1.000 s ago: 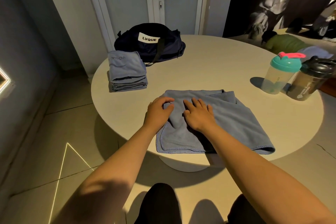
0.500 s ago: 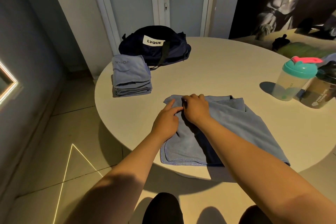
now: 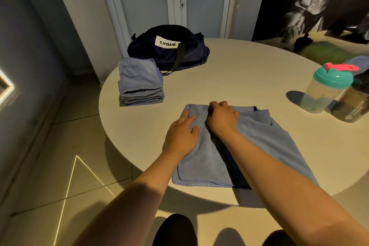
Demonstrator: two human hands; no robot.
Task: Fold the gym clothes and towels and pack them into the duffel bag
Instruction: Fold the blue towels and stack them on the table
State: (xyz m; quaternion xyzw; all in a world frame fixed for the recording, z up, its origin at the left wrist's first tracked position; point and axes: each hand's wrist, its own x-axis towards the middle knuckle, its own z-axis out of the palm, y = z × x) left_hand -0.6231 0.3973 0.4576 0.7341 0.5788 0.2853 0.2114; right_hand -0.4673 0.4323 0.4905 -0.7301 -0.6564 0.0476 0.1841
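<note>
A blue towel lies partly folded on the round table, its near edge hanging over the rim. My left hand rests flat on the towel's left part, fingers straight. My right hand has its fingers curled over the towel's far edge and grips the cloth there. A stack of folded blue towels sits at the table's left. Behind it lies the dark navy duffel bag with a white label; it looks closed.
Two shaker bottles stand at the right: a clear one with a teal lid and a dark one. Green and blue cloth lies at the far right. A glass door stands behind the table.
Both hands slid along the towel toward its far edge. The left hand went from curled to lying flat, and the right hand curled its fingers onto the far edge.
</note>
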